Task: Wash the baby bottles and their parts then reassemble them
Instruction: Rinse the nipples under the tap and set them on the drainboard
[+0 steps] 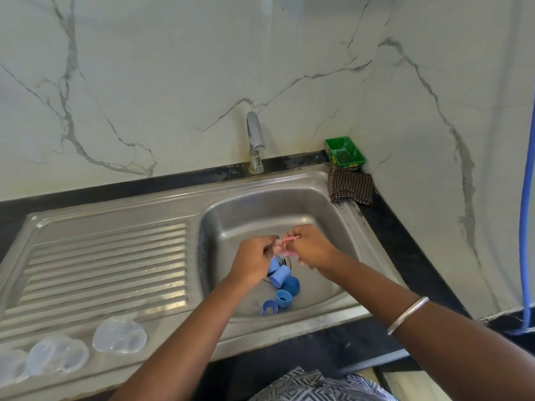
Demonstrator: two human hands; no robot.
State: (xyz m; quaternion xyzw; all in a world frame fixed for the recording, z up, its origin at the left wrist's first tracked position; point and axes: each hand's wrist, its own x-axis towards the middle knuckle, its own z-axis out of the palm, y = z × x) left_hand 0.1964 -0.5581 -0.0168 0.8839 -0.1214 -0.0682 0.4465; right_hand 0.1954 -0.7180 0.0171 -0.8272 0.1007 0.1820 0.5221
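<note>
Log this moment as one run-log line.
left hand: grips small part | right hand: holds pink brush | blue caps: in sink

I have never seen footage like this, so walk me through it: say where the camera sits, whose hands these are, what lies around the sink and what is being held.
There is no machine here. The single picture comes from a camera worn on a person's head, looking forward and down, so the two arms reaching in from the bottom are that person's own.

The left hand and the right hand meet over a steel sink. Between them they pinch a small pink part; it is too small to tell exactly what it is.

In the basin below lie several blue bottle parts, caps and rings. On the ribbed draining board to the left stand clear dome-shaped covers.

Behind are the tap, with no water visibly running, a green tray and a checked cloth.
</note>
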